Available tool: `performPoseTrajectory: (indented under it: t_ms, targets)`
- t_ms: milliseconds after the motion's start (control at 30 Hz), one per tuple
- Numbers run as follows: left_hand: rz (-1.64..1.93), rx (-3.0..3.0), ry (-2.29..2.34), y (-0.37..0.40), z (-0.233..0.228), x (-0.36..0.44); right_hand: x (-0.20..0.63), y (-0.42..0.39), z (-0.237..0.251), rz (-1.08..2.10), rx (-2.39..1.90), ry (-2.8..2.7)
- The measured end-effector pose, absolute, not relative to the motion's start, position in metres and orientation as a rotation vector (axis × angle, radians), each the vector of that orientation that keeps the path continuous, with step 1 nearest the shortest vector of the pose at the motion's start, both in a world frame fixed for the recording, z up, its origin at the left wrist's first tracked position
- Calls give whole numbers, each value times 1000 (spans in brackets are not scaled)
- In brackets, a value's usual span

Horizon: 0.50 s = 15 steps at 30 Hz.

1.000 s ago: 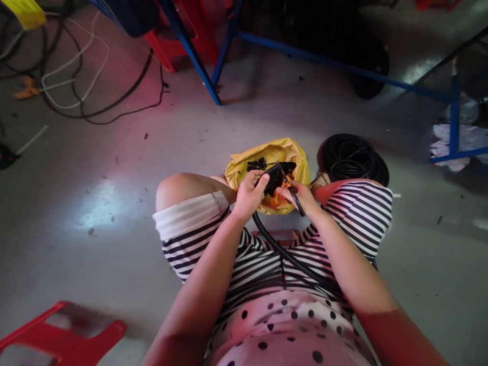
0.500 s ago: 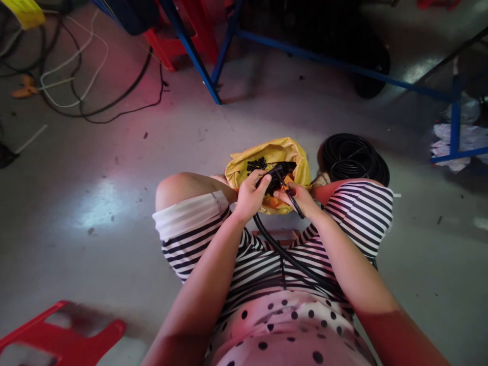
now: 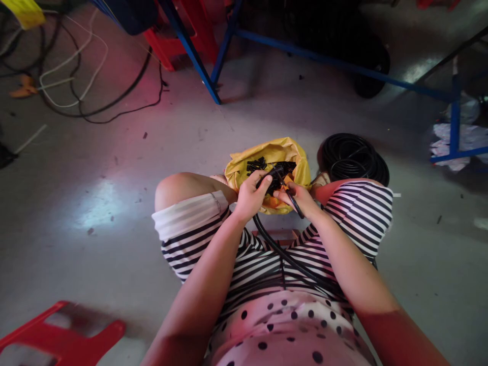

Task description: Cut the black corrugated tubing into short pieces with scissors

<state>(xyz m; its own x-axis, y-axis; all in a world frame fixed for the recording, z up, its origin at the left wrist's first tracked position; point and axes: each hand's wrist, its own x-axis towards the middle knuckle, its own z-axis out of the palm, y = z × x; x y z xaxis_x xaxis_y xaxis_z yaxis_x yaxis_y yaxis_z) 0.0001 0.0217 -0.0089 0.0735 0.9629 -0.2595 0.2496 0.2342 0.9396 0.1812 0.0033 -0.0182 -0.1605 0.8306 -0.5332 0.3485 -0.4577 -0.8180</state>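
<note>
My left hand (image 3: 249, 194) grips the end of a black corrugated hose (image 3: 284, 255) that runs down across my striped lap. My right hand (image 3: 299, 196) holds a black-handled cutting tool (image 3: 292, 199) whose tip meets the hose end just above my fingers. Both hands hover over a yellow bag (image 3: 267, 154) on the floor between my knees; several short black cut pieces (image 3: 256, 164) lie inside it.
A coil of black hose (image 3: 353, 158) lies on the floor right of the bag. A blue metal frame (image 3: 229, 40) and red stool (image 3: 179, 30) stand ahead, cables (image 3: 87, 76) at the far left. Another red stool (image 3: 57, 335) sits at the near left.
Almost nothing: my hands have shifted very slightly on the hose end and tool, staying over the yellow bag.
</note>
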Motion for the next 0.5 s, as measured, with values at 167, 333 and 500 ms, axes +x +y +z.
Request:
performPoseTrajectory:
  t_ms: [167, 333, 500]
  targets:
    - [828, 1232, 1404, 22, -9, 0, 182, 3, -22, 1666, -1702, -1343]
    - [826, 1217, 1408, 22, -9, 1, 183, 3, -24, 1659, -1692, -1359]
    - [826, 1231, 1401, 22, -6, 1, 182, 3, -19, 1663, -1702, -1378]
